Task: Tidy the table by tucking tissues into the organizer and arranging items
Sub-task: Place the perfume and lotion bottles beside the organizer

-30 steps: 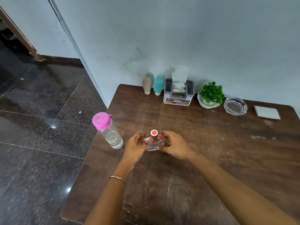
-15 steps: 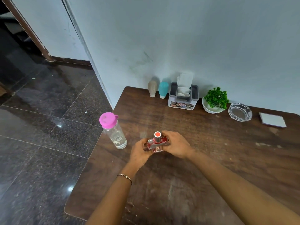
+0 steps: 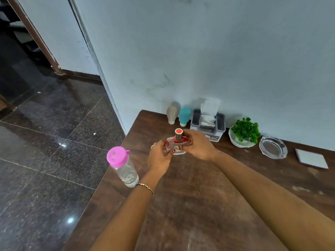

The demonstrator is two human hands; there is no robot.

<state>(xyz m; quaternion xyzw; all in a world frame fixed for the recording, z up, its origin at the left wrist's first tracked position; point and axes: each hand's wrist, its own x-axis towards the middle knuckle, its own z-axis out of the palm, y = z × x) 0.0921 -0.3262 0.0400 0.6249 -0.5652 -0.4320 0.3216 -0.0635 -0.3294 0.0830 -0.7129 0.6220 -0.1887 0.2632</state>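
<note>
1. Since the earlier frame, we see the perfume bottle (image 3: 177, 143) carried toward the organizer (image 3: 208, 125).
2. Fingers hide its sides (contents unclear).
3. We see the left hand (image 3: 159, 156) and right hand (image 3: 198, 144) both gripping it, above the table (image 3: 208, 196).

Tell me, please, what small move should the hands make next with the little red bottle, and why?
Probably carry the bottle onward and set it by the organizer: both the left hand and right hand hold it just short of the wall row.
</note>
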